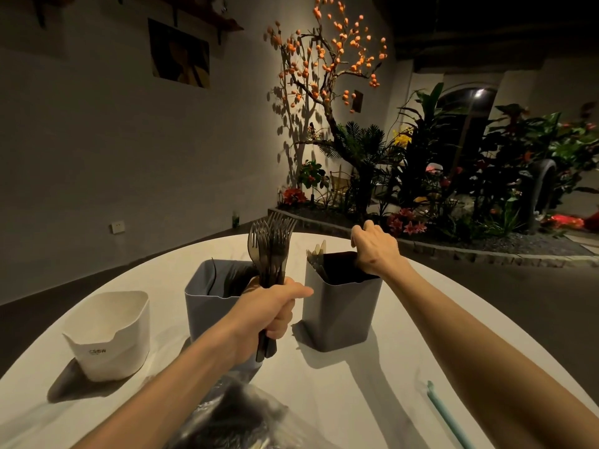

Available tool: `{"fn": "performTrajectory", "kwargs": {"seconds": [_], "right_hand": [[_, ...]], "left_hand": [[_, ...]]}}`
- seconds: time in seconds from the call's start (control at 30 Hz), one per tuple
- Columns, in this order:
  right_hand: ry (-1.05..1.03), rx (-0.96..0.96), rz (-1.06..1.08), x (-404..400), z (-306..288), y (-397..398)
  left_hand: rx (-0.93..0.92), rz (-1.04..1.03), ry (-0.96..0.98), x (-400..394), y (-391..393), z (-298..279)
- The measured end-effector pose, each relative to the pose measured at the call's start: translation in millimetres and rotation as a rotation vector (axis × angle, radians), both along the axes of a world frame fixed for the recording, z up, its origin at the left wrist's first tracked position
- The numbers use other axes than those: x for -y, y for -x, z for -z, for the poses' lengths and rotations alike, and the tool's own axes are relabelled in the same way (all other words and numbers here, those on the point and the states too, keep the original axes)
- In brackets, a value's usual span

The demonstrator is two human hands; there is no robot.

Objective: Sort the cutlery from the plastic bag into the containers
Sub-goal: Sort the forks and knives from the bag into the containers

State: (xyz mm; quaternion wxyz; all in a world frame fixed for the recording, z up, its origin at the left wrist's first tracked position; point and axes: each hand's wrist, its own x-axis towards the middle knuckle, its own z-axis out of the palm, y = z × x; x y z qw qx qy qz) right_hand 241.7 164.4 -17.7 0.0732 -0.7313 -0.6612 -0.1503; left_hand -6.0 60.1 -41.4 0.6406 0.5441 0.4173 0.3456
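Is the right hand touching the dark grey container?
Touching. The head view shows the right hand resting on the dark grey container, fingers over its far rim.

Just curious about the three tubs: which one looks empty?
The white tub on the left: nothing shows inside it. The blue tub and grey tub both hold cutlery.

Two bare forearms, left hand (275, 311) and right hand (376, 251) without sleeves, gloves or jewellery.

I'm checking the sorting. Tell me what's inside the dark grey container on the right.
In the dark grey container, pale cutlery tips stick up at its far left corner. The right hand grips the rim; the interior below is shadowed, unseen.
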Motion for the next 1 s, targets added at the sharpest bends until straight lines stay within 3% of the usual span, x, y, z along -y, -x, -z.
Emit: {"fn": "performTrajectory", "kwargs": {"seconds": [0.13, 0.33, 0.77, 1.0], "right_hand": [[-0.004, -0.094, 0.017, -5.4, 4.0, -3.9], [-0.088, -0.080, -0.125, -8.8, 6.5, 0.0], [0.214, -0.546, -0.287, -9.1, 6.8, 8.0], [0.096, -0.668, -0.311, -10.5, 15.1, 9.3]], "left_hand": [[-0.008, 0.000, 0.017, -0.3, 1.0, 2.0], [-0.025, -0.013, 0.034, -4.0, 4.2, 5.5], [-0.040, -0.063, 0.055, -1.0, 9.2, 5.0], [-0.049, -0.062, 0.058, 0.0, 9.0, 5.2]]}}
